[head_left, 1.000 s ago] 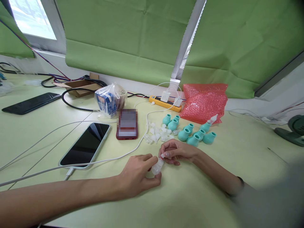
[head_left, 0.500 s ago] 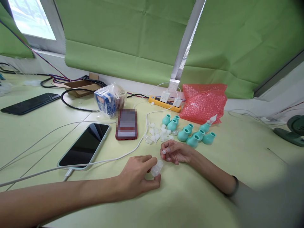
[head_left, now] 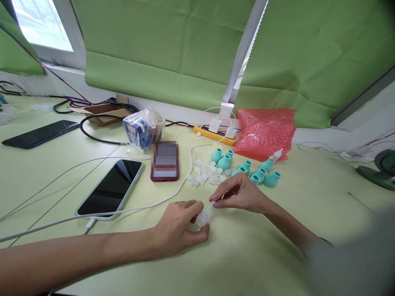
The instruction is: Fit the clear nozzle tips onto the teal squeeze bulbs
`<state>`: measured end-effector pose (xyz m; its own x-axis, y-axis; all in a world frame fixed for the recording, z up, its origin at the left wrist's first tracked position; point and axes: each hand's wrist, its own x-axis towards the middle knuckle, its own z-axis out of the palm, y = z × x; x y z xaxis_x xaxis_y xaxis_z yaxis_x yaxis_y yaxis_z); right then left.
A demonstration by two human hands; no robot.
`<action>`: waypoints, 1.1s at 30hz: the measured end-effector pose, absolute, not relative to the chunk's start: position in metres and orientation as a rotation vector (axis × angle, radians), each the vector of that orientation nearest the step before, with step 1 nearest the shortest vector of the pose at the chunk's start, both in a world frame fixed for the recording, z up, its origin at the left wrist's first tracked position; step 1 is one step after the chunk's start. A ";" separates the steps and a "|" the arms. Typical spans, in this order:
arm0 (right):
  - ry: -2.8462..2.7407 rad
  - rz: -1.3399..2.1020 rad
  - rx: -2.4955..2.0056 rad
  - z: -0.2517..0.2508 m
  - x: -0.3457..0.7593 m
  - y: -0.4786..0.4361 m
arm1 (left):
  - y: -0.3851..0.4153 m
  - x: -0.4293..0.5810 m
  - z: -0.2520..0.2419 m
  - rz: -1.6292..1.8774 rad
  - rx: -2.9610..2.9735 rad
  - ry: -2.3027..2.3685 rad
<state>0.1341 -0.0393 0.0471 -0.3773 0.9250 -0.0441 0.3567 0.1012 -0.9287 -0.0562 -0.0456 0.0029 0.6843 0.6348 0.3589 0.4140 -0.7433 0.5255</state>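
- Holding, in the head view, a clear plastic pc (head_left: pixel 204 216) w/ the L hand (head_left: pixel 180 226), low ctr; thumb & index part-open, pc btwn them. Can't tell if pc touches the table (head_left: pixel 247 255).
- R hand (head_left: pixel 239 193) at 2 o'clock from pc: thumb & index nearly closed, pinching a small white bit (head_left: pixel 214 203), just beside pc at abt 1 o'clock, apart from it. Bit too tiny to ID.
- Step in hand, my judgement: small-parts handling, bit being matched to pc. Next move prob. calls for steady L grip + careful R fingertip alignment; bit could slip.
- White & clear parts (head_left: pixel 202 172) in loose pile, 12 o'clock. Teal bulbs (head_left: pixel 226 162) grouped 1–2 o'clock; R hand partly hides a couple. One bulb wears a white tip (head_left: pixel 277 154).
- In the way: white cable (head_left: pixel 145 206) runs over the light-cased phone (head_left: pixel 111 187), 9–10 o'clock, then past L hand's far side; could snag.
- Further off: red-cased phone (head_left: pixel 165 162) 10–11, yellow power strip (head_left: pixel 212 135) 12, red bubble-wrap bag (head_left: pixel 265 133) 1–2 o'clock.
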 end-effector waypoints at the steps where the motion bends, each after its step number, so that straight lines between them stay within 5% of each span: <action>1: -1.838 1.246 -1.261 0.049 0.133 -0.041 | -0.046 -0.056 0.003 0.752 2.494 0.812; 13: -1.813 1.407 -1.159 0.040 0.128 -0.041 | -0.046 -0.058 0.001 0.734 2.558 0.773; 25: -2.163 0.927 -1.084 0.054 0.120 -0.053 | -0.045 -0.057 0.002 0.724 2.502 0.797; 33: -1.942 1.308 -1.138 0.046 0.122 -0.045 | -0.046 -0.058 0.005 0.696 2.563 0.805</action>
<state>0.1217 -0.0452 0.0461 -0.5035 0.8636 -0.0259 0.3488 0.1757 -0.9206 -0.0584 -0.0458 0.0051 0.7158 0.6077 0.3441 0.4280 -0.7711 0.4715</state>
